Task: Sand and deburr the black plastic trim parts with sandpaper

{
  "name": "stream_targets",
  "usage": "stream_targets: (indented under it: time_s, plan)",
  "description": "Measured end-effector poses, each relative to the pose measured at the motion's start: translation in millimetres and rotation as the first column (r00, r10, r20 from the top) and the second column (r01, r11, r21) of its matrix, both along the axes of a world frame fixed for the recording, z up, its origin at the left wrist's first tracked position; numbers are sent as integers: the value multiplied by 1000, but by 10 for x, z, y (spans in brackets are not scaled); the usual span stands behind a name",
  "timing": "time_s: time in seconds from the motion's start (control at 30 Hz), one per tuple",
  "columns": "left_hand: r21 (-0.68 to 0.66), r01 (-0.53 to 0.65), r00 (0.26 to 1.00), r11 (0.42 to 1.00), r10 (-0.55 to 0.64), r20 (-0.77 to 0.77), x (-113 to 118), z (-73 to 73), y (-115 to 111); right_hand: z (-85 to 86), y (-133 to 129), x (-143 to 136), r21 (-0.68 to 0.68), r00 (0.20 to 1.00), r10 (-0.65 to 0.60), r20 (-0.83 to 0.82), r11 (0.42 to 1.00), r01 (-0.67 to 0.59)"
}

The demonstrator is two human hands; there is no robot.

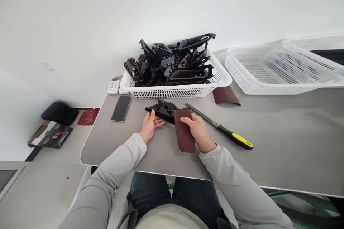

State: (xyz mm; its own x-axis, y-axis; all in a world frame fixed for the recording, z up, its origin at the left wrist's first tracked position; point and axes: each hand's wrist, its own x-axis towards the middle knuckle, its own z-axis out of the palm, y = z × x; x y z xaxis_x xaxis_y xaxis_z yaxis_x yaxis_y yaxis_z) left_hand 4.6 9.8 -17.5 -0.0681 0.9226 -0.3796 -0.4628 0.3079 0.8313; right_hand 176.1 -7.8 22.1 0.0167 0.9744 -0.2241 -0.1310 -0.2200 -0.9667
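The right fingers (185,120) pinch a brown sheet (185,136) partly hiding the black part (162,110) gripped by the left fingers (152,115).

There are two sandpaper pieces (185,136), one file (201,115), one smartphone (120,108), at least two plastic baskets (168,92) and many plastic trim parts (164,109).

The lone head-worn view looks forward and steeply down over the tabletop (285,132).
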Motion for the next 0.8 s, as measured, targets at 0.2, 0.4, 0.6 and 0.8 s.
stream_targets:
  time_s: [0.2, 0.4, 0.6, 0.8]
  plan:
    - [0, -45, 998, 999, 45, 35, -46, 3, 50, -4, 45, 61, -50, 998, -57, 29, 997, 59]
    - [-6, -12, 997, 1000, 12, 70, -66, 0, 46, -16, 53, 39, -120, 999, 3, -35, 993, -8]
    - [15, 267, 963, 964, -267, 33, 2, 75, -66, -30, 7, -21, -72, 998, 51, -48, 996, -54]
    - [19, 407, 914, 913, -407, -11, 8, 43, -83, -32, -55, -81, -55, 988, 153, 24, 987, -152]
